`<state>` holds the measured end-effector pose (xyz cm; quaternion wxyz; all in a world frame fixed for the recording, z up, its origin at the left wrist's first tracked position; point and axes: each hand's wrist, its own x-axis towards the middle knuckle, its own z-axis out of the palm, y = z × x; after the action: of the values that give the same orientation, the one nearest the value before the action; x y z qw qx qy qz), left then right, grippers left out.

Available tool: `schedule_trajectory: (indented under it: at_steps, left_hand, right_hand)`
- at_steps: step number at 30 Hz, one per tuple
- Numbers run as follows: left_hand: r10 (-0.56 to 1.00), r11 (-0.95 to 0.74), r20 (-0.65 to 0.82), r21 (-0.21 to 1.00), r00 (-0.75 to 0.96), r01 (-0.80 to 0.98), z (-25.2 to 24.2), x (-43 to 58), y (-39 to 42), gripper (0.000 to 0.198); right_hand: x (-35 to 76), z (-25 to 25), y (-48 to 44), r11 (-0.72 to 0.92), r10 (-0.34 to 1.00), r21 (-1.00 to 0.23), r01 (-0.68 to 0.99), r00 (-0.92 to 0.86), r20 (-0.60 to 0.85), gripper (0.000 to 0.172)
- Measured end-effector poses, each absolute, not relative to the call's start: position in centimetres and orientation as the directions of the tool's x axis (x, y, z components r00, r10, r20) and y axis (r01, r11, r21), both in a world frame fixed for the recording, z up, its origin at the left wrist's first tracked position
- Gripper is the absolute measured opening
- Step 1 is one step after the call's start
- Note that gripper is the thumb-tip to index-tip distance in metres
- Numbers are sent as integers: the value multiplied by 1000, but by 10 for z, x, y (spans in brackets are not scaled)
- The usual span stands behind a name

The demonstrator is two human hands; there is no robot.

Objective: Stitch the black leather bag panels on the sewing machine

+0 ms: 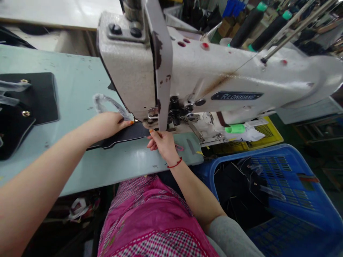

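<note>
Beneath the sewing machine, the black panel lies on the tabletop, its edge pinched by the right hand; whether the left hand grips or merely presses, I can't tell. Best guide with both evenly, edge flat, never tugging.

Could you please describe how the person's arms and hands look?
The left hand and right hand are gloveless, each showing orange nail colour. A thin red bracelet circles the right wrist; a grey sleeve covers the upper right arm.
</note>
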<state>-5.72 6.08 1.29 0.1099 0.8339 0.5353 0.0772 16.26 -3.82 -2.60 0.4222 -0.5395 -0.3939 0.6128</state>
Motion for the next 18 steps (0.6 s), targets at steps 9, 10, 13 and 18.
schedule_trajectory:
  at_steps: [9, 10, 13, 18]
  left_hand:
    - [943, 187, -216, 973, 255, 133, -14, 12, -79, 36]
    - [933, 272, -259, 962, 251, -18, -25, 21, -79, 38]
    - [923, 357, -292, 892, 251, -277, -41, 36, -58, 46]
    - [909, 412, -401, 830, 112, -375, -38, 36, -31, 39]
  right_hand:
    - [162, -22, -41, -289, 957, -956, -40, -6, -289, 55]
    - [162, -22, -41, -276, 961, -961, -25, 1, -276, 55]
    - [162, -18, -41, -217, 976, -976, 29, 21, -216, 53]
    - [160, -13, -42, -178, 984, -978, 105, 52, -173, 51]
